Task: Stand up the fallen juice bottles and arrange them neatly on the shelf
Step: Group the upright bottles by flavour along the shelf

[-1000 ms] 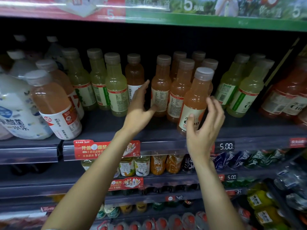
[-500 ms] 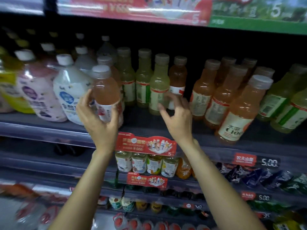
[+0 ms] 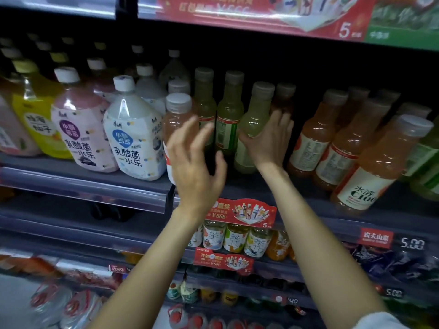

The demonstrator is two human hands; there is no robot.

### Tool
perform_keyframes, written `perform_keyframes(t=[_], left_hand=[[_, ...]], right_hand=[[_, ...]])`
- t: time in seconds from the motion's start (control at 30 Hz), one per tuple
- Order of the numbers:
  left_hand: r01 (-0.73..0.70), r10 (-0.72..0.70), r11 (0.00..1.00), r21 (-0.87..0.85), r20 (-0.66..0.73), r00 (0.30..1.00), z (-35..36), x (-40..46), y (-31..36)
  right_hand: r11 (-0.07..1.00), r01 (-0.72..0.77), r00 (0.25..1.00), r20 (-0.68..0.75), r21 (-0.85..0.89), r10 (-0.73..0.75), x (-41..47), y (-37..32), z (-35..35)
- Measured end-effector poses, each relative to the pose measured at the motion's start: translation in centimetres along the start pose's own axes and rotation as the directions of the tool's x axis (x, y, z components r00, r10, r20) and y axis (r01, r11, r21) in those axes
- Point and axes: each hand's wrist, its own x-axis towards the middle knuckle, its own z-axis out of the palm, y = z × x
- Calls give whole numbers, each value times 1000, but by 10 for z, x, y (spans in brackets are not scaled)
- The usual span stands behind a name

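We see our left hand (image 3: 194,162) before a bottle (image 3: 177,129) at the shelf (image 3: 297,200) edge, big jugs (image 3: 134,134) to its left, our right hand (image 3: 268,141) on a tilted bottle (image 3: 253,119) to its right.

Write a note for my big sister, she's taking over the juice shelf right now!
Left hand: open, empty, in front of the pink-orange plastic juice bottle with grey cap.
Right hand: palm on the pale green plastic juice bottle, which tilts; grip unclear.
Done: no bottle lies flat on the grey shelf.
Left: straighten the green one and the tilted orange bottles at right.
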Motion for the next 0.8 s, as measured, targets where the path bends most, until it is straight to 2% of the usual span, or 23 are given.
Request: perform_keyframes(t=[0.07,0.13,0.2,0.27,0.37,0.53,0.6,0.67,0.73,0.8], left_hand=[[-32,42,994,-107,88,995,13,7,8],[73,-42,986,-150,202,979,35,16,4],[236,-196,967,-98,307,931,61,28,-4],[311,-301,950,32,360,883,82,38,-12],[268,-342,936,226,415,843,103,44,-15],[129,-323,891,435,408,854,116,48,-16],[123,-274,915,384,368,889,113,44,-18],[120,-193,965,232,328,925,110,34,-18],[151,-167,986,72,351,921,105,28,-16],[200,-183,980,2,420,889,97,26,-12]], right_hand=[[993,-14,1000,-24,117,17,-7,5,-5],[979,-27,998,-44,204,36,-13,12,-11],[965,-27,996,-79,262,49,-17,21,-18],[941,-16,994,-99,338,53,-21,27,-24],[900,-4,996,-84,435,45,-26,35,-35],[871,-5,999,-27,492,22,-27,49,-52],[869,-1,999,-27,495,16,-29,50,-54],[872,2,999,-35,490,17,-32,52,-57],[880,15,999,-46,475,8,-34,53,-60],[881,23,999,-41,473,-4,-38,52,-64]])
